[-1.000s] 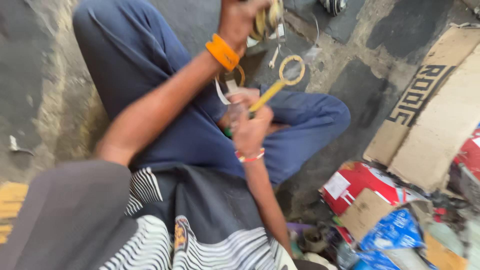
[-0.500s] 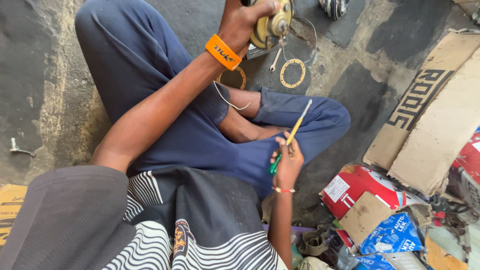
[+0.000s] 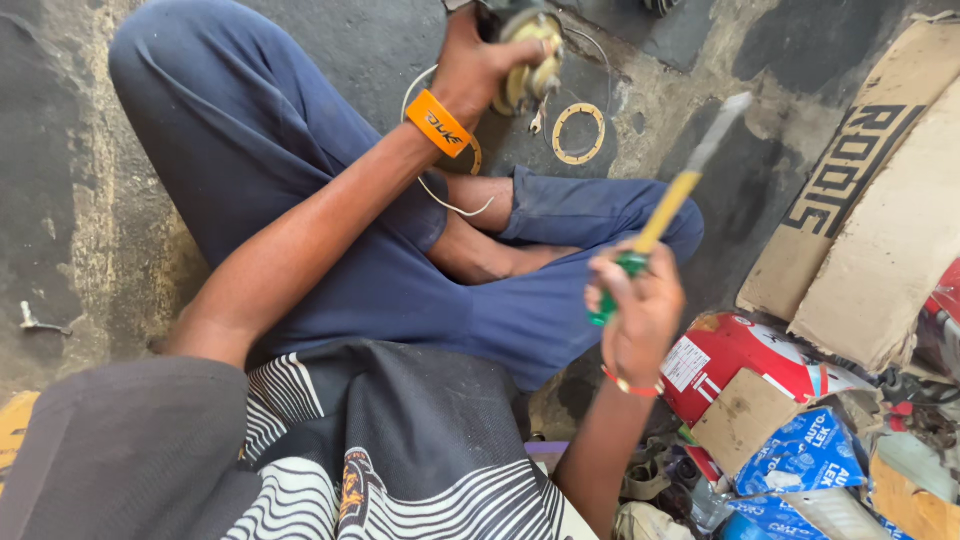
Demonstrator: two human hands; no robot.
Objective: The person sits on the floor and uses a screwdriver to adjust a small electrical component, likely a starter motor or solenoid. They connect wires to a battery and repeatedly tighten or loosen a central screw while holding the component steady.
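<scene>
My left hand (image 3: pixel 478 62), with an orange wristband, is stretched forward and grips a round brass-coloured metal part (image 3: pixel 528 58) near the top edge. A thin white wire (image 3: pixel 447 203) hangs down from it across my leg. My right hand (image 3: pixel 638 305) is raised at the right and holds a screwdriver (image 3: pixel 668 200) with a yellow-and-green handle, its blade pointing up and away. A flat ring-shaped gasket (image 3: pixel 579 133) lies on the dark ground just below the metal part. I sit cross-legged in blue trousers.
Large pieces of brown cardboard (image 3: pixel 868 220) lean at the right. Below them lie a red box (image 3: pixel 745 365), blue packets (image 3: pixel 800 460) and assorted scrap. A small metal piece (image 3: pixel 38 322) lies on the concrete at the far left.
My right hand has swung out to the right and lifted the screwdriver away from my lap. My left hand stays forward on the metal part.
</scene>
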